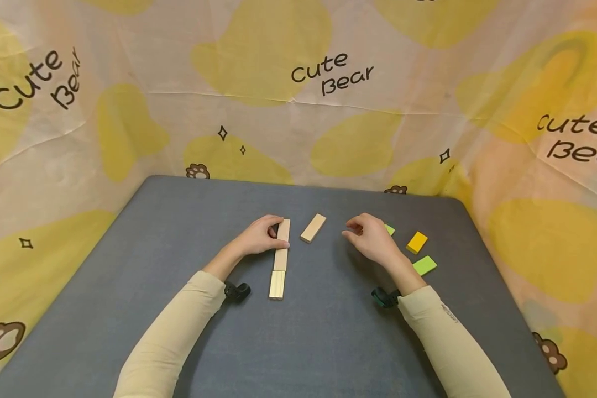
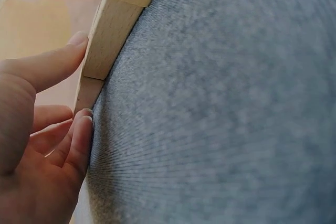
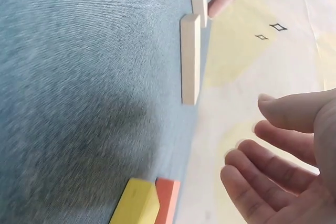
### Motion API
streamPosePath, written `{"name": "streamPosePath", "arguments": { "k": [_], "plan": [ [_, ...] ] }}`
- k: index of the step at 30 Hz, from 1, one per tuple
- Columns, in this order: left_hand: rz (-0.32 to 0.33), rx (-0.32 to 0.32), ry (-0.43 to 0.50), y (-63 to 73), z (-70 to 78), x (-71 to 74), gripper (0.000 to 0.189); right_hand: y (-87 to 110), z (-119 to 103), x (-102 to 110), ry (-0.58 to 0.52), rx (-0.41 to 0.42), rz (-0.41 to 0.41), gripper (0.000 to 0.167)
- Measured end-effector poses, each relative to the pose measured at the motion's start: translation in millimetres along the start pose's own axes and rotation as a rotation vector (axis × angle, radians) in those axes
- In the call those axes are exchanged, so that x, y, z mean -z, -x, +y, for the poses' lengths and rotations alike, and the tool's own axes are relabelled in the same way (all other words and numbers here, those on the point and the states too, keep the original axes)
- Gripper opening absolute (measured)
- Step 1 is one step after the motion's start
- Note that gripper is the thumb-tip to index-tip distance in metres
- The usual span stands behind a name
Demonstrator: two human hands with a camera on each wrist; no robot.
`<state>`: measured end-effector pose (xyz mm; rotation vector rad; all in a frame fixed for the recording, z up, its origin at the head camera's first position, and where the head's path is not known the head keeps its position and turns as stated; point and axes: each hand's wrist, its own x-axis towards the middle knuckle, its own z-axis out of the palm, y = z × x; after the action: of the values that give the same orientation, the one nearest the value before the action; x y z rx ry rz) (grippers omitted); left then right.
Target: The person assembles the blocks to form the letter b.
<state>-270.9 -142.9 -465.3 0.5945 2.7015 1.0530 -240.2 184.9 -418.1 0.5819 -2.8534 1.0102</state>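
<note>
Wooden blocks lie end to end in a row: a far block (image 1: 284, 230), a middle block (image 1: 281, 260) and a near block (image 1: 276, 285). My left hand (image 1: 261, 235) holds the far block, fingers at its far end and thumb by the joint with the middle one. In the left wrist view the fingertips (image 2: 84, 121) touch its side, low by the cloth. A separate wooden block (image 1: 313, 228) lies slantwise to the right of the row. Farther right, my right hand (image 1: 370, 237) hovers with loosely bent fingers, holding nothing.
Right of and behind my right hand lie a yellow block (image 1: 417, 242), a green block (image 1: 425, 266) and a partly hidden green block (image 1: 389, 229). The right wrist view also has a red-orange block (image 3: 167, 199). Patterned cloth walls (image 1: 258, 121) enclose the grey-blue table (image 1: 328, 348).
</note>
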Motion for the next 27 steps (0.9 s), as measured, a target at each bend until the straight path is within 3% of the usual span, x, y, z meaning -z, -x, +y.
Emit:
{"name": "streamPosePath", "arguments": {
  "k": [10, 27],
  "plan": [
    [0.010, -0.002, -0.005, 0.8, 0.6, 1.0, 0.080, -25.0, -12.6, -11.5, -0.003, 0.000, -0.005, 0.032],
    [0.020, 0.010, 0.005, 0.1, -0.6, -2.0, 0.079, -55.2, -9.1, -46.5, 0.002, -0.052, -0.061, 0.058]
  ]
}}
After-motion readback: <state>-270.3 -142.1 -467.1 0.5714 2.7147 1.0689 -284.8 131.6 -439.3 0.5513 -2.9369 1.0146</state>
